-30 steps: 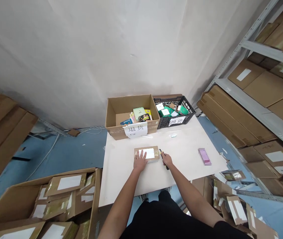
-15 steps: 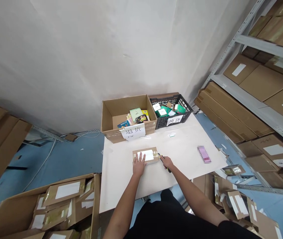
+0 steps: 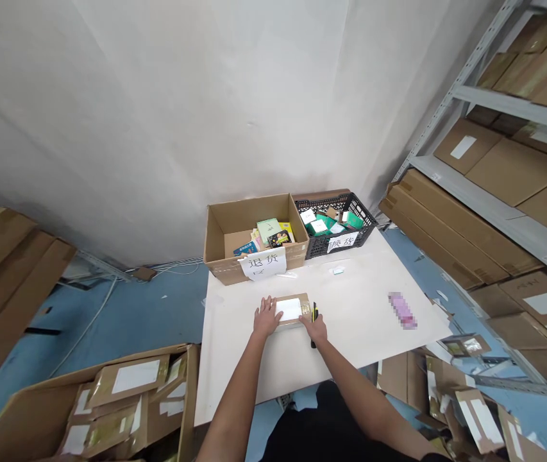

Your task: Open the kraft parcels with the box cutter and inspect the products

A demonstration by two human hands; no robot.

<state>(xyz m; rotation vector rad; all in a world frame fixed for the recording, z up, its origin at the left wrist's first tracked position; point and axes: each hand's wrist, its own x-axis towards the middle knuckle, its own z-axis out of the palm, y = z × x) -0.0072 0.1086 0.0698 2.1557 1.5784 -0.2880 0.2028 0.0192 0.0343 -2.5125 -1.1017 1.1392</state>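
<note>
A small taped cardboard box (image 3: 306,301) with a white label (image 3: 289,310) lies on the white table (image 3: 235,359) in front of me. My left hand (image 3: 266,317) grips its left end, with the thumb on the top near the label. At the right end, my right hand (image 3: 317,328) has its thumb against the box while its fingers hold a black and yellow utility knife (image 3: 315,309). The knife points away from me, upright in the view. Whether its blade is out, I cannot tell.
Behind stand an open carton (image 3: 225,269) of small packs and a black crate (image 3: 319,247) of green and white boxes. A blurred pink item (image 3: 403,311) lies at right. A large carton (image 3: 190,385) of parcels is at lower left; shelving (image 3: 485,192) lines the right.
My left hand has shifted from the top of the box to its left end. My right hand has turned the knife from slanting to upright, and its thumb now touches the box.
</note>
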